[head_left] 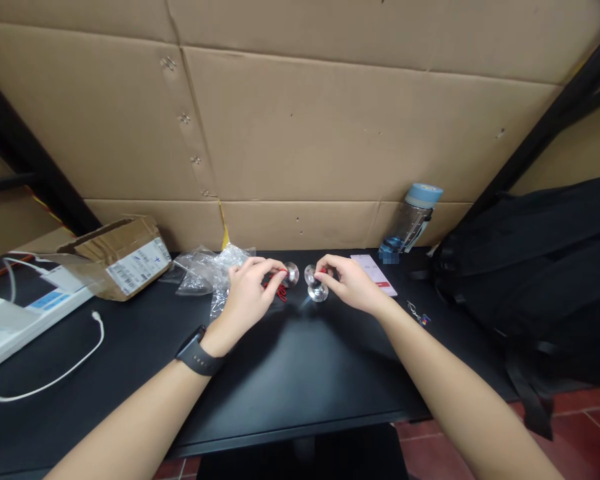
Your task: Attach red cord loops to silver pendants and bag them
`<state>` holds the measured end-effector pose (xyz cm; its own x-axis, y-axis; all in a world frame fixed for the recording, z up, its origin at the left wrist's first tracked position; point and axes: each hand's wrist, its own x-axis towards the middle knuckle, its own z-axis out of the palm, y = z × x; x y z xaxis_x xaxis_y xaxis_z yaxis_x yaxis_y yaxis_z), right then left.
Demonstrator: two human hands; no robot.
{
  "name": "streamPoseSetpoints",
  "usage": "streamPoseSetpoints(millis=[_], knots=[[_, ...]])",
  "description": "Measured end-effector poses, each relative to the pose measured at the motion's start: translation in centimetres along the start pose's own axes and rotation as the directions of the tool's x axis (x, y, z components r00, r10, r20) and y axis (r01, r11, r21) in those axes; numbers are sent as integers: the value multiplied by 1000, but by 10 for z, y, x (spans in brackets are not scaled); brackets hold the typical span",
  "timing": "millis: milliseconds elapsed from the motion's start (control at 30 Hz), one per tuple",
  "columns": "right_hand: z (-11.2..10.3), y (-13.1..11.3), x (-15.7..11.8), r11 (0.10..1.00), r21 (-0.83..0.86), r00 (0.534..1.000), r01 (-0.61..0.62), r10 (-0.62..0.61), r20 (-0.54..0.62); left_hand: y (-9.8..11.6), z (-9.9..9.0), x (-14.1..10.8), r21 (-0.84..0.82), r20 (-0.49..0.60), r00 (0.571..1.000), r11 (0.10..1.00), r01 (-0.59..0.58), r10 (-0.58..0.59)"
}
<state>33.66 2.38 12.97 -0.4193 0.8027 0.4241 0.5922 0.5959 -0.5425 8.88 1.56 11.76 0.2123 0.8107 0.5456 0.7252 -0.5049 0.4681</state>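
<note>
My left hand is closed in a pinch on the red cord at the middle of a small shiny metal disc, which looks like a hand cymbal. More red cord hangs in a tangle below those fingers. Opposite it, my right hand pinches the red part of another shiny metal disc. A further round metal shape shows just below; whether it is a separate disc or part of the same one, I cannot tell. A narrow gap separates the discs of the two hands.
Crumpled clear plastic lies left of my hands, beside an opened cardboard box. A white power strip and cable are farther left. On the right are a pink-and-white card, a bottle, a keyring and a black backpack.
</note>
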Motion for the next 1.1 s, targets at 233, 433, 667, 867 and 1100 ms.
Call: streamPoseSetpoints(millis=[233,433,667,867,1100], knots=[[1,-2,0,998,61,1000,-27,28,-14,0,1,0,4,4,1000,1000,10,-10],[5,-3,0,992,118,998,-50,53,-21,0,1,0,-10,11,1000,1000,0,0],[10,-3,0,984,164,997,-66,73,-34,-3,3,0,-47,22,999,999,-27,28],[13,-5,-1,988,151,999,-39,39,7,-3,5,-1,-143,145,983,985,-94,115],[21,-3,-3,993,106,990,-45,30,139,-7,17,-5,-146,251,962,987,-71,107]])
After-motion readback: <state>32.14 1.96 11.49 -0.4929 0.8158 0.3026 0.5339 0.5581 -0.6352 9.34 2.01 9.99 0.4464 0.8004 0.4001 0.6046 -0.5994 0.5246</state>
